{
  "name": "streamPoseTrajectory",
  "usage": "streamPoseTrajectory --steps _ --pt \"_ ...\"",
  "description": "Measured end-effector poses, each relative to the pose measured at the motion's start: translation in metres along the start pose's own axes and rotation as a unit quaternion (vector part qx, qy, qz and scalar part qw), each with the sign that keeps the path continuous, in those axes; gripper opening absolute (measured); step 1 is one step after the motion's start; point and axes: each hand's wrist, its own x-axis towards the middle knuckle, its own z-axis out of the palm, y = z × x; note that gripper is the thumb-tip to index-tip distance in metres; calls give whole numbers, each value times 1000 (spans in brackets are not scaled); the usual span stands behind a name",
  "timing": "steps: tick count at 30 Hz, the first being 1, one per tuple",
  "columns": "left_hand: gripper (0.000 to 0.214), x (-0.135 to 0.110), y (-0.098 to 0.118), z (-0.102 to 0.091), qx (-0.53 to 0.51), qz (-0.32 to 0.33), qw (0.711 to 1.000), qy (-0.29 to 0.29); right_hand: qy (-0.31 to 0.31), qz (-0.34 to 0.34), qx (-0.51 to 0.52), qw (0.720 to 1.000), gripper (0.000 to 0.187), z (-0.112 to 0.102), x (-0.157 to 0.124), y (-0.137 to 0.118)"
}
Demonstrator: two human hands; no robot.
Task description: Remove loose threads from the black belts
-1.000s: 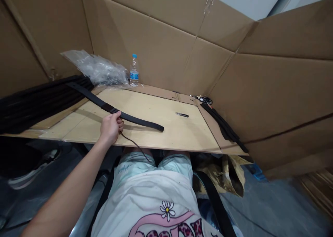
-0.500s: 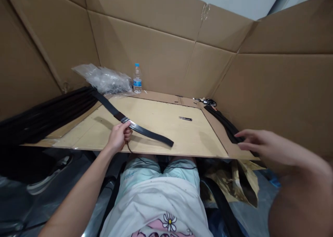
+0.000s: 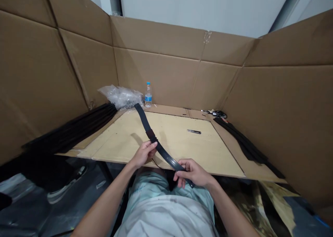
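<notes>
A long black strap with a dark brown band around it slants across the front of the board. My left hand pinches it just below the brown band, near mid-length. Lower down, my right hand is closed around the strap close to its near end, which pokes out past the fingers over my lap. The strap's far end rises free above the board. A thin dark cord hangs below my left hand. Small thread snips lie on the board to the right of the strap.
A stack of black straps lies along the left edge, with more black strips on the right. Toward the back are a clear plastic bag, a water bottle and tangled cords. Cardboard walls enclose the table.
My right hand has come from the black strips at the right to the strap and gripped its near end. My left hand and the strap have shifted right; the view has tilted up.
</notes>
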Motion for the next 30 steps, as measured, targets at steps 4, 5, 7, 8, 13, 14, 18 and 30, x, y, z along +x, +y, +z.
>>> streamPoseTrajectory --steps 4,5,7,8,13,14,18,30 --pt "58 2 -1 -1 45 0 999 -9 54 -25 -46 997 38 -5 -7 -9" --pt "58 3 -1 -1 55 1 998 -5 70 -32 -61 995 40 -8 -8 -11" --pt "60 5 -1 -1 75 4 997 8 100 -43 -77 991 48 -13 -8 -14" --pt "60 6 -1 -1 84 6 996 15 112 -45 -83 989 52 -15 -7 -15" --pt "59 10 -3 0 129 23 990 57 130 -66 -100 984 52 -24 3 -11" --pt "59 10 -3 0 137 27 988 60 137 -64 -95 984 50 -24 5 -10" --pt "62 8 -3 -2 168 25 984 44 198 -46 -57 977 49 -26 9 -5" --pt "67 5 1 3 126 9 991 49 36 -53 18 998 48 -29 5 -2"
